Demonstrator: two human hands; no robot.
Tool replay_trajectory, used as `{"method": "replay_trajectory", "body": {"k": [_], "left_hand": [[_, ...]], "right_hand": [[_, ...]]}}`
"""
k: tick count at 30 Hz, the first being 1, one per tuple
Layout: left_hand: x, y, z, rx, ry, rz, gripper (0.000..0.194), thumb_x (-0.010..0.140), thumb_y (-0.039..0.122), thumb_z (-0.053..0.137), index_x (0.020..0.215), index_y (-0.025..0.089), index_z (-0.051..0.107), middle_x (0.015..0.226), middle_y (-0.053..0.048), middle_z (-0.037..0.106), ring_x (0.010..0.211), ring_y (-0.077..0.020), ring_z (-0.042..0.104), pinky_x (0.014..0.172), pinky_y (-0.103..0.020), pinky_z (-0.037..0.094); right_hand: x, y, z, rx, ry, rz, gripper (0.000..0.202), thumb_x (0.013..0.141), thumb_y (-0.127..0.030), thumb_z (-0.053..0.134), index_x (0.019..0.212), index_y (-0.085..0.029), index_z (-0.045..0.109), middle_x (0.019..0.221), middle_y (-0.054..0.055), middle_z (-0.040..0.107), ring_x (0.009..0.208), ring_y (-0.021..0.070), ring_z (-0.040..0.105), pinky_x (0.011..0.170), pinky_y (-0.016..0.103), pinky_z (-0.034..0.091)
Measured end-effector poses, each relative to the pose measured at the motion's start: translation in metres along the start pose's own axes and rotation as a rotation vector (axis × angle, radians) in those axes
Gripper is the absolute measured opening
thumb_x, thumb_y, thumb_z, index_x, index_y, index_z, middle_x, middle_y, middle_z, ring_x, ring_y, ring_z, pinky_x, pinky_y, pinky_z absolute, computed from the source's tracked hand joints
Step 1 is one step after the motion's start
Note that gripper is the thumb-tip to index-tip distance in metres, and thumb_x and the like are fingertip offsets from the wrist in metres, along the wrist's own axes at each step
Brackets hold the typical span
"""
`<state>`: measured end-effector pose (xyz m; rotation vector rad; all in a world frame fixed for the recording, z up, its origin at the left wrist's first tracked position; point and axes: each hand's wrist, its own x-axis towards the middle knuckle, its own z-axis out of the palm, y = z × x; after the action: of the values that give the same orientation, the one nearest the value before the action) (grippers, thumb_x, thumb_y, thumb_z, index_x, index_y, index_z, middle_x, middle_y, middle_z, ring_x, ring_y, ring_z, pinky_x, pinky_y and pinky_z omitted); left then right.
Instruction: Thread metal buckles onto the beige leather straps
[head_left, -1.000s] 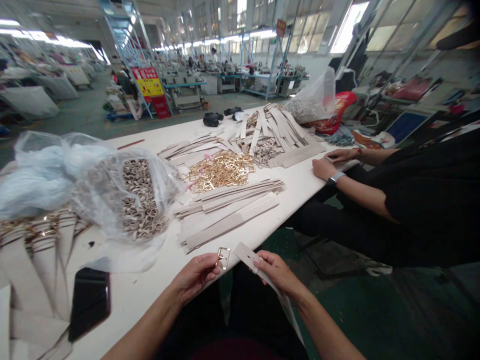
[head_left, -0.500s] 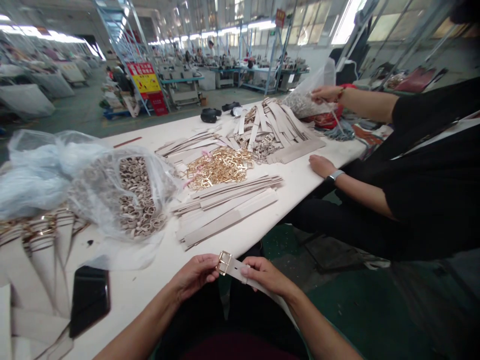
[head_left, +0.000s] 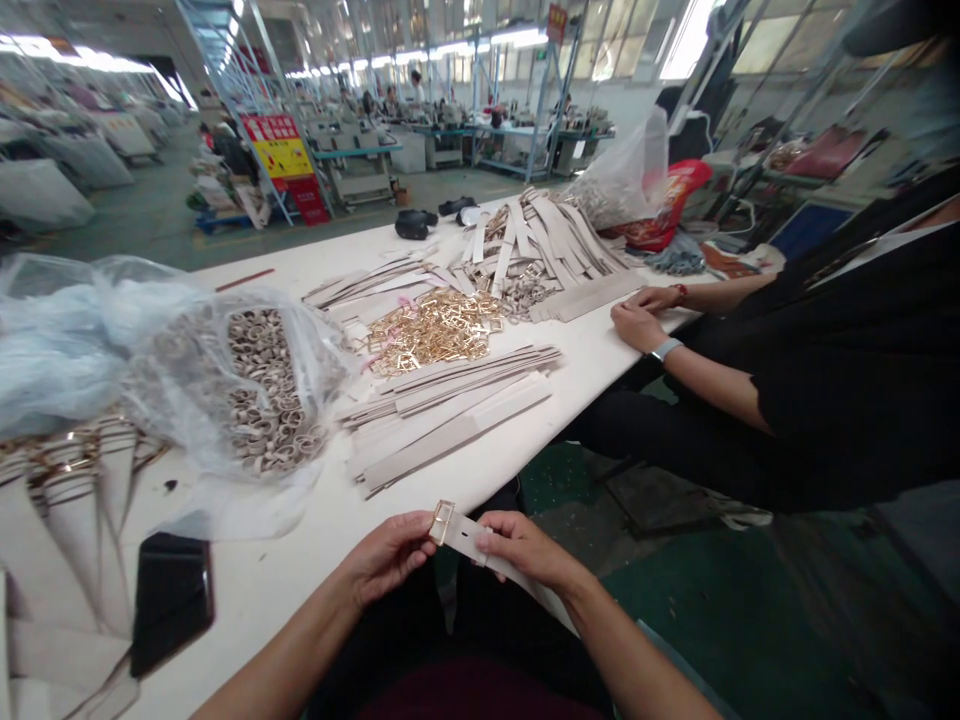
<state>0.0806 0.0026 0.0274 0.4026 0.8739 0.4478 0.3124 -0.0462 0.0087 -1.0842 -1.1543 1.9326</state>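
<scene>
A gold square buckle sits at the end of a pale beige strap in front of me, over the table's near edge. Thumb and fingers of my left hand pinch the buckle's left side. My right hand is closed around the strap just right of the buckle, near a small dark slot. From there the strap trails down to the right over my lap. Just beyond my hands lies a stack of flat beige straps. Behind it is a heap of loose gold buckles.
A clear plastic bag of small beige loops stands at left. A black phone lies near finished-looking buckled straps. More straps are piled at the back. On the right a co-worker's hands rest at the table edge.
The buckle has tilted, its frame now seen narrower, while both my hands keep hold. The co-worker's far hand has left the plastic bag and come down beside the other hand.
</scene>
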Motion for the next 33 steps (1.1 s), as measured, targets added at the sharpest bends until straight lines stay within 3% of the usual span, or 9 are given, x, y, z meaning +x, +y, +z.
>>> {"method": "replay_trajectory", "body": {"k": [5,13,18,25,30,33], "left_hand": [[-0.002,-0.003,0.000,-0.020,-0.007,-0.040,0.024,0.067,0.022,0.078,0.086,0.010,0.067,0.071,-0.003,0.065,0.059,-0.0066,0.062,0.051,-0.008,0.048],[0.003,-0.018,0.020,0.233,0.025,0.020,0.024,0.066,0.025,0.076,0.085,0.010,0.071,0.069,-0.005,0.065,0.053,-0.0055,0.055,0.044,-0.009,0.040],[0.005,-0.017,0.022,0.347,0.084,0.121,0.024,0.067,0.029,0.074,0.083,0.011,0.072,0.066,-0.003,0.064,0.056,-0.0071,0.053,0.048,-0.013,0.040],[-0.008,-0.011,0.025,0.360,0.023,0.261,0.037,0.070,0.029,0.071,0.105,0.018,0.066,0.096,-0.006,0.066,0.086,-0.0164,0.058,0.069,-0.022,0.046],[-0.002,-0.016,0.026,0.524,0.157,0.306,0.032,0.070,0.040,0.070,0.086,0.012,0.070,0.080,-0.008,0.069,0.074,-0.0178,0.059,0.066,-0.024,0.043],[-0.001,-0.017,0.025,0.529,0.103,0.328,0.031,0.072,0.041,0.068,0.082,0.012,0.070,0.078,-0.008,0.069,0.073,-0.0182,0.058,0.071,-0.026,0.042]], "right_hand": [[-0.001,-0.001,0.000,0.022,-0.024,0.017,0.039,0.075,-0.050,0.066,0.086,-0.013,0.061,0.070,0.000,0.061,0.046,0.0045,0.047,0.042,0.015,0.036],[0.007,0.000,0.011,0.027,-0.020,-0.007,0.042,0.072,-0.052,0.068,0.087,-0.013,0.062,0.069,-0.002,0.058,0.049,0.0054,0.047,0.044,0.016,0.040],[0.010,-0.005,0.017,-0.067,0.110,-0.035,0.041,0.074,-0.053,0.064,0.085,-0.013,0.064,0.065,-0.001,0.057,0.050,0.0068,0.047,0.045,0.018,0.040],[0.012,-0.002,0.018,-0.080,0.165,-0.013,0.033,0.075,-0.044,0.063,0.082,-0.012,0.063,0.068,0.000,0.060,0.054,0.0095,0.053,0.051,0.022,0.046],[0.013,-0.001,0.024,-0.064,0.133,-0.031,0.027,0.075,-0.039,0.062,0.079,-0.012,0.064,0.068,0.000,0.060,0.056,0.0095,0.053,0.053,0.021,0.045],[0.008,0.000,0.023,-0.077,0.081,-0.036,0.023,0.077,-0.034,0.060,0.083,-0.012,0.066,0.071,0.000,0.062,0.060,0.0097,0.055,0.056,0.019,0.042]]}}
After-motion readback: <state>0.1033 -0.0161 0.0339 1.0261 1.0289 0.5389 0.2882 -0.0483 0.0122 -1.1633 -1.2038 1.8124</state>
